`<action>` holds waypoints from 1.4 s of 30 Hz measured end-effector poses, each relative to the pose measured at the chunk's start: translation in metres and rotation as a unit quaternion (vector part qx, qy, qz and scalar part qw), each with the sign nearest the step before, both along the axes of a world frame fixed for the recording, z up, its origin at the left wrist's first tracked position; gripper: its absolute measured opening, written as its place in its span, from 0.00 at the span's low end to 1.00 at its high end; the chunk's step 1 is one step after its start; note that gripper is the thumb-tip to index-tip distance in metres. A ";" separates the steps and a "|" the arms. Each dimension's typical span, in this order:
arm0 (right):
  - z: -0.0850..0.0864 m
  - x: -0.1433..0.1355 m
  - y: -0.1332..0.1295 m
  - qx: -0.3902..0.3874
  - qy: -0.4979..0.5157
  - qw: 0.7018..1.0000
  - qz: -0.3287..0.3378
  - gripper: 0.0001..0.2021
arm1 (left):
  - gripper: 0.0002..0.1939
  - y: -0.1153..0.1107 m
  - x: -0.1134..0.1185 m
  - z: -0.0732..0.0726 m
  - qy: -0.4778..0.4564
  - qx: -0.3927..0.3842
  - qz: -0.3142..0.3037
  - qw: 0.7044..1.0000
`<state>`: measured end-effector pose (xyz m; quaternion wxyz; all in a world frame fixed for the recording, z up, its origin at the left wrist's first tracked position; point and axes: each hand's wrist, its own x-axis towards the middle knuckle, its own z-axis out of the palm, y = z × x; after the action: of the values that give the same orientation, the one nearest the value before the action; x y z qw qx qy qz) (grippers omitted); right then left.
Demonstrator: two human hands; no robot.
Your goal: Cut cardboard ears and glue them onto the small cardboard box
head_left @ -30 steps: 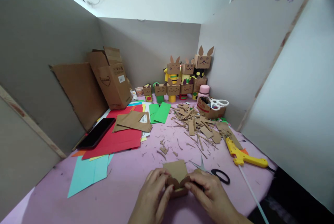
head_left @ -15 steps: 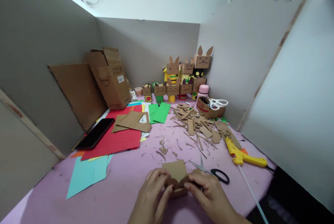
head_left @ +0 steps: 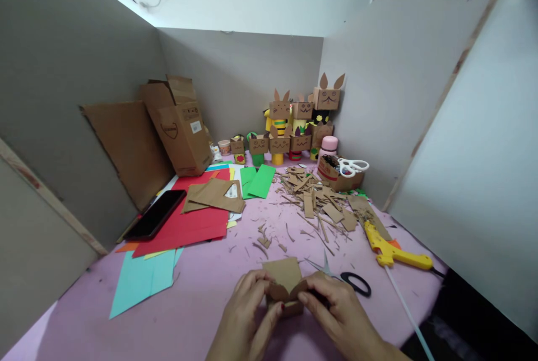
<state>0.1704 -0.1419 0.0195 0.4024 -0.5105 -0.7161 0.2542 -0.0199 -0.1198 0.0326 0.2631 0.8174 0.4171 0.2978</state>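
Low at the front of the table, a small cardboard box (head_left: 293,309) stands between my hands with its flap (head_left: 283,272) raised behind. My left hand (head_left: 251,308) pinches a small rounded brown cardboard piece (head_left: 277,292) by its left side, its thumb near the box's front edge. With the fingertips of my right hand (head_left: 334,305) I grip a matching cardboard piece (head_left: 297,291). The two pieces meet at the middle over the box; whether they are joined to it I cannot tell. Black-handled scissors (head_left: 355,284) lie partly open just behind my right hand.
A yellow glue gun (head_left: 399,257) with a long glue stick lies right. Cardboard scraps (head_left: 313,195) spread behind, near a box holding white scissors (head_left: 352,168). Left are coloured paper (head_left: 185,232), a phone (head_left: 155,215) and a large carton (head_left: 180,131). Several cardboard animal figures (head_left: 279,142) stand at the back.
The view has shifted slightly. Both hands stay at the small box; the left thumb has moved a little right and down, and the pieces show more clearly.
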 end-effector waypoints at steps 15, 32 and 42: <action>-0.003 0.003 0.000 -0.012 0.002 1.000 0.024 0.07 | 0.07 -0.001 -0.002 -0.002 -0.018 -0.010 0.005 1.000; -0.004 0.003 0.002 0.009 -0.009 1.000 0.022 0.10 | 0.08 0.000 -0.001 -0.002 -0.020 -0.016 0.014 1.000; -0.002 0.002 0.002 0.006 0.011 1.000 0.026 0.10 | 0.07 -0.002 -0.001 -0.006 -0.050 0.013 0.026 0.998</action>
<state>0.1725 -0.1399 0.0174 0.4063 -0.4863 -0.7266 0.2655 -0.0212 -0.1222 0.0268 0.2650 0.7935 0.4207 0.3509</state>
